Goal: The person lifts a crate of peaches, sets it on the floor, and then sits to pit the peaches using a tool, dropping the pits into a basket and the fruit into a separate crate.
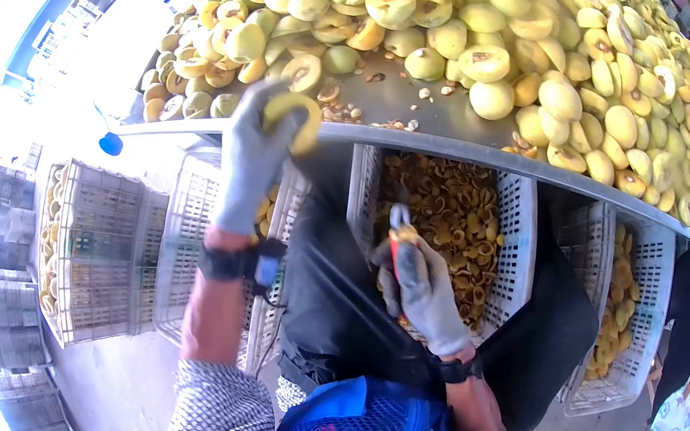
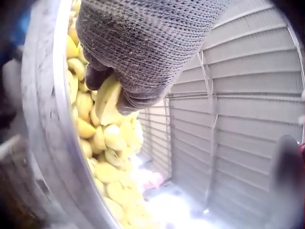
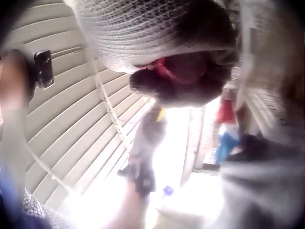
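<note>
My gloved left hand (image 1: 250, 149) is up at the table's front edge. Its thumb and fingers pinch a yellow peach half (image 1: 309, 129), which looks like a curved ring in the head view. Close up in the left wrist view, the fruit's pale flesh shows below the knitted glove (image 2: 147, 47). Lower and to the right, over a crate, my gloved right hand (image 1: 432, 298) grips a red-handled tool (image 1: 395, 253) with a short metal head pointing up. In the right wrist view the curled fingers hide most of its red handle (image 3: 178, 70).
Halved peaches (image 1: 486, 24) are heaped on a metal table (image 1: 387, 102), with loose pits near its rim. Below, a white plastic crate (image 1: 518, 240) holds brownish scraps between the person's knees. More crates (image 1: 106, 252) stand left and right. Another person's arm shows far right.
</note>
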### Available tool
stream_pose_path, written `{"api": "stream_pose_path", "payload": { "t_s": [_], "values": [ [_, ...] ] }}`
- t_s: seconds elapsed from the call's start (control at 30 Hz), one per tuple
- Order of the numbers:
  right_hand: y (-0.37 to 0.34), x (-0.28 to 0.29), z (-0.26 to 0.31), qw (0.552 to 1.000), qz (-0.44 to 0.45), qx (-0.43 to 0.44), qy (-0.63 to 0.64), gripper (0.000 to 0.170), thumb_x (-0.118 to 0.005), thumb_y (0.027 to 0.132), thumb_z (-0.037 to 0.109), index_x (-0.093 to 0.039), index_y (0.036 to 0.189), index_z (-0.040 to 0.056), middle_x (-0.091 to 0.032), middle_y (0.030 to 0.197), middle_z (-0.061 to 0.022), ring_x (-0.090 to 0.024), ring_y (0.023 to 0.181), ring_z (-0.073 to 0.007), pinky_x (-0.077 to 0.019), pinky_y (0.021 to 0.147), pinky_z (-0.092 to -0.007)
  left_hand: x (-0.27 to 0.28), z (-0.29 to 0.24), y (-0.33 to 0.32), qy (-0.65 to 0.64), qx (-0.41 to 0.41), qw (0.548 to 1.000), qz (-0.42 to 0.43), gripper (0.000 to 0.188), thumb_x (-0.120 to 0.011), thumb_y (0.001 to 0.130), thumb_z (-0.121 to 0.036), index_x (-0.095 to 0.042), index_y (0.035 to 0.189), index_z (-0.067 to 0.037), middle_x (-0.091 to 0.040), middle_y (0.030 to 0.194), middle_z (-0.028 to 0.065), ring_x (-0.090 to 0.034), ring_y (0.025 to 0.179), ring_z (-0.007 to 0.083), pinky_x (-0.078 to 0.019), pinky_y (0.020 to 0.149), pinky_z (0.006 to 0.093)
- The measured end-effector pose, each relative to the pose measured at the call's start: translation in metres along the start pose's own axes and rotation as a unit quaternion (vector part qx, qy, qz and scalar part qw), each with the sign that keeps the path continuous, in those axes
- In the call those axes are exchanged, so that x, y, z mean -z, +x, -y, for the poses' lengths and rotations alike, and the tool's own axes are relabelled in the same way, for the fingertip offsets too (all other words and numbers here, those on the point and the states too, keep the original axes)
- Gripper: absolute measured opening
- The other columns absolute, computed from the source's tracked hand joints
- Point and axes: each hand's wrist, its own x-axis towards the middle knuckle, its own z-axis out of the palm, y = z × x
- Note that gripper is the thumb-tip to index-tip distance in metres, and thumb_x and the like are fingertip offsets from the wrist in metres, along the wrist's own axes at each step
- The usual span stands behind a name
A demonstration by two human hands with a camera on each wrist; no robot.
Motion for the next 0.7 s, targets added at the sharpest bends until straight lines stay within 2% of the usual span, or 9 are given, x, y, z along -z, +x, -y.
{"api": "stream_pose_path", "payload": {
  "t_s": [0.1,0.13,0.23,0.37,0.4,0.5,0.53,0.63,0.7],
  "values": [
    [0.017,-0.019,0.009,0.998,0.007,0.064,0.004,0.026,-0.057,0.104,0.027,-0.061,0.106,0.0019,-0.056,0.07,0.0063,-0.047,0.06,-0.0009,-0.0364,0.053,-0.0182,-0.037,-0.032,-0.056,-0.193,0.061,0.979,0.024,0.028,-0.059,0.1,-0.017,-0.059,0.123,-0.001,-0.064,0.111,0.0085,-0.061,0.101,0.0127,-0.0506,0.089,0.0284],
    [0.028,-0.016,-0.003,0.981,-0.035,0.131,-0.136,0.026,-0.057,0.104,0.025,-0.061,0.104,-0.0011,-0.062,0.069,-0.002,-0.057,0.056,-0.0131,-0.0404,0.052,-0.0262,-0.048,-0.035,-0.069,-0.22,0.082,0.972,0.024,0.025,-0.056,0.102,-0.02,-0.059,0.12,-0.003,-0.064,0.11,0.0075,-0.061,0.099,0.0128,-0.0503,0.089,0.0283],
    [0.027,-0.001,-0.013,0.917,-0.069,0.211,-0.33,0.033,-0.054,0.104,0.031,-0.06,0.111,-0.0001,-0.065,0.078,-0.0016,-0.053,0.061,-0.0044,-0.0427,0.052,-0.024,-0.068,-0.043,-0.09,-0.203,0.116,0.972,0.034,0.026,-0.049,0.105,-0.03,-0.058,0.114,-0.007,-0.063,0.106,0.0051,-0.061,0.093,0.0135,-0.0504,0.084,0.0282],
    [0.016,0.005,-0.022,0.907,-0.11,0.195,-0.357,0.029,-0.052,0.104,0.024,-0.061,0.108,-0.0031,-0.064,0.072,-0.0134,-0.059,0.06,-0.0203,-0.0481,0.059,-0.031,-0.091,-0.032,-0.097,-0.271,0.149,0.95,0.041,0.036,-0.047,0.107,-0.036,-0.061,0.116,-0.005,-0.065,0.1,0.0052,-0.06,0.087,0.0105,-0.0503,0.076,0.0269],
    [0.016,0.003,-0.026,0.92,-0.128,0.191,-0.318,0.026,-0.057,0.101,0.024,-0.061,0.097,-0.0016,-0.063,0.075,-0.0245,-0.065,0.077,-0.0457,-0.0486,0.058,-0.0424,-0.097,-0.034,-0.097,-0.266,0.189,0.945,0.016,0.04,-0.046,0.107,-0.036,-0.066,0.115,-0.003,-0.067,0.094,0.0054,-0.06,0.08,0.0093,-0.0496,0.073,0.025],
    [0.016,0.012,-0.038,0.918,-0.121,0.198,-0.32,0.026,-0.058,0.101,0.023,-0.06,0.096,-0.002,-0.062,0.074,-0.0245,-0.064,0.071,-0.0447,-0.0485,0.059,-0.0414,-0.102,-0.029,-0.095,-0.239,0.215,0.944,0.075,0.046,-0.051,0.105,-0.039,-0.074,0.097,0.0,-0.069,0.079,0.0024,-0.057,0.069,0.007,-0.0469,0.065,0.0229],
    [0.019,0.016,-0.046,0.919,-0.107,0.232,-0.3,0.032,-0.056,0.103,0.031,-0.06,0.098,0.0,-0.06,0.067,-0.0155,-0.06,0.059,-0.0313,-0.0449,0.055,-0.034,-0.102,-0.03,-0.092,-0.225,0.195,0.947,0.118,0.046,-0.053,0.104,-0.039,-0.074,0.094,0.0,-0.068,0.077,0.0013,-0.056,0.068,0.0066,-0.0459,0.064,0.0228],
    [-0.003,0.008,-0.035,0.988,-0.113,0.007,-0.104,0.046,-0.05,0.103,0.049,-0.06,0.098,0.0046,-0.054,0.061,-0.003,-0.05,0.049,-0.0144,-0.0376,0.047,-0.0269,-0.106,-0.027,-0.088,-0.2,0.13,0.951,0.198,0.043,-0.056,0.103,-0.037,-0.073,0.089,0.0,-0.067,0.076,-0.0003,-0.054,0.068,0.0055,-0.0441,0.062,0.0228],
    [-0.006,0.016,-0.026,0.994,0.03,-0.089,0.05,0.059,-0.039,0.1,0.066,-0.056,0.096,0.0098,-0.045,0.059,0.004,-0.037,0.042,-0.0064,-0.0287,0.04,-0.0234,-0.107,-0.029,-0.09,-0.191,0.114,0.952,0.212,0.043,-0.056,0.103,-0.037,-0.073,0.088,-0.001,-0.067,0.077,-0.0002,-0.054,0.069,0.0055,-0.0443,0.062,0.023]
  ]
}}
